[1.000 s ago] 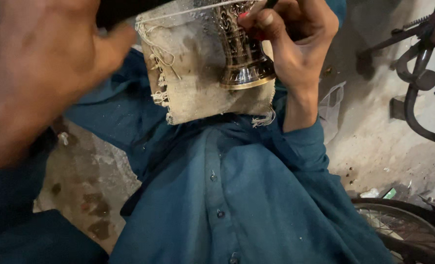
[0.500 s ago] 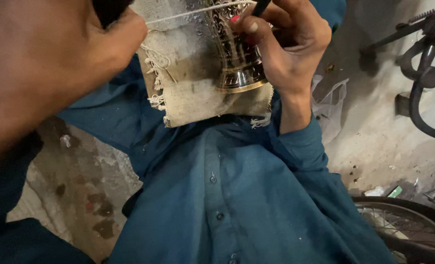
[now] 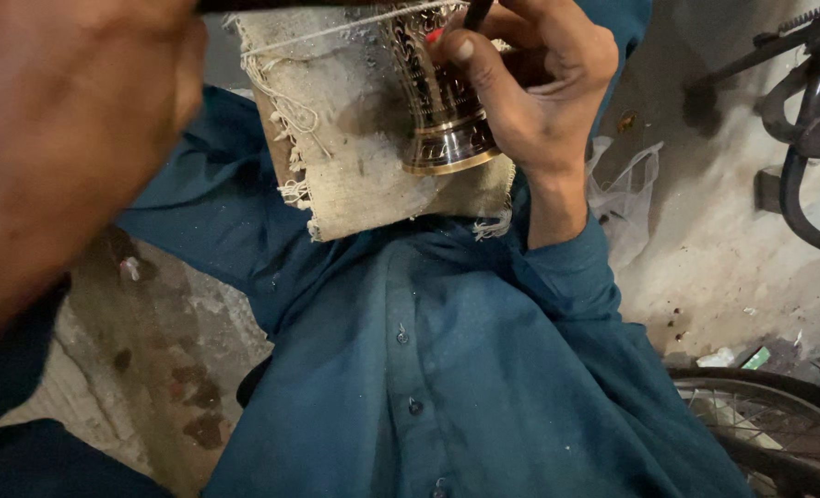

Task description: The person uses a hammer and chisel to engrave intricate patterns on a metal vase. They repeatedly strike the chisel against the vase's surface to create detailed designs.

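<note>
While the engraved brass cup [image 3: 442, 101] lies on its side on a frayed, stained burlap cloth [image 3: 354, 166] spread over the lap, the right hand [image 3: 530, 83] rests against it from the right, with the thumb pressed on the patterned wall near the top edge of the view. The fingers of this hand are closed around a thin dark tool [image 3: 477, 13], of which only a short length shows above the thumb; its tip meets the cup at or near the thumb, though the exact contact point cannot be made out. The cup's polished, banded foot points down and toward the wearer, and its upper part runs out of view at the top. A pale string [image 3: 336, 28] crosses the upper part of the cloth and touches the cup's wall. The left hand [image 3: 69, 148] fills the upper left of the view, very close to the camera and blurred; whether it is clenched, released or grasping anything cannot be told. Below the cloth extends a teal buttoned shirt [image 3: 447, 369]. A worn concrete floor [image 3: 152, 369] shows at lower left, a bicycle wheel [image 3: 778, 424] at lower right, and a dark metal frame [image 3: 806, 138] at upper right beside a stained wall.
</note>
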Available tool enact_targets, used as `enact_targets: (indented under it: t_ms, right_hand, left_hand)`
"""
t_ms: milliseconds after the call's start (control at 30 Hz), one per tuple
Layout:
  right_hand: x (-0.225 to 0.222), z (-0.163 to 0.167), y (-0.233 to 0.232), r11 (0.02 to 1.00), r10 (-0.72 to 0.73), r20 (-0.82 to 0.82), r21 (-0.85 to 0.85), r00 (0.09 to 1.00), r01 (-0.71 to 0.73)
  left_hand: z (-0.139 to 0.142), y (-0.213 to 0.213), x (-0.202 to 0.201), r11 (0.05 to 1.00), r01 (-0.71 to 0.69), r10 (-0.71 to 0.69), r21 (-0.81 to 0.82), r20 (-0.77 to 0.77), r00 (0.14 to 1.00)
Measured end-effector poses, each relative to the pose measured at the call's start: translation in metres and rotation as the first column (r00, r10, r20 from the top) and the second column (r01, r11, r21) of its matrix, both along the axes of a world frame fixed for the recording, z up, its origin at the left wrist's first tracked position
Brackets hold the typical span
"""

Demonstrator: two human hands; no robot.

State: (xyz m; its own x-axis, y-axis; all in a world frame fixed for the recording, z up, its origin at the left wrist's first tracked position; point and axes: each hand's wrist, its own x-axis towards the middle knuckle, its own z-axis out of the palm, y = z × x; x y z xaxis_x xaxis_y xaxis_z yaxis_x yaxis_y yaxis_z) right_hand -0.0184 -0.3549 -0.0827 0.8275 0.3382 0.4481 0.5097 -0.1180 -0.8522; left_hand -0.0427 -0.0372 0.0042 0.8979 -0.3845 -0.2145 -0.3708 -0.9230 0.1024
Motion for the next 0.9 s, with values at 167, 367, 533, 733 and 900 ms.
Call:
enact_targets:
  t_ms: [167, 367, 533, 733, 900]
  right_hand:
    - [0.000, -0.001, 0.000, 1.000, 0.012, 0.016, 0.000, 1.000, -0.012]
    - [0.001, 0.000, 0.000, 1.000, 0.020, 0.024, 0.000, 0.999, -0.020]
    - [0.003, -0.001, -0.001, 1.000, 0.023, 0.055, -0.011, 0.998, -0.022]
    - [0.002, -0.005, -0.001, 0.999, 0.029, 0.033, 0.015, 0.999, -0.030]
    - [0.002, -0.007, -0.001, 1.000, 0.024, 0.003, 0.011, 1.000, -0.024]
  left_hand:
    - [0.005, -0.005, 0.002, 1.000, -0.006, 0.006, 0.011, -0.021, 1.000]
    - [0.007, -0.011, 0.006, 0.988, -0.081, 0.081, -0.129, -0.003, 0.997]
    - [0.004, -0.008, 0.009, 0.985, -0.002, 0.020, -0.170, 0.100, 0.995]
    - [-0.007, 0.000, 0.012, 0.978, 0.090, -0.050, -0.188, 0.210, 0.976]
    - [-0.018, 0.015, 0.008, 0.954, 0.220, -0.130, -0.205, 0.381, 0.916]
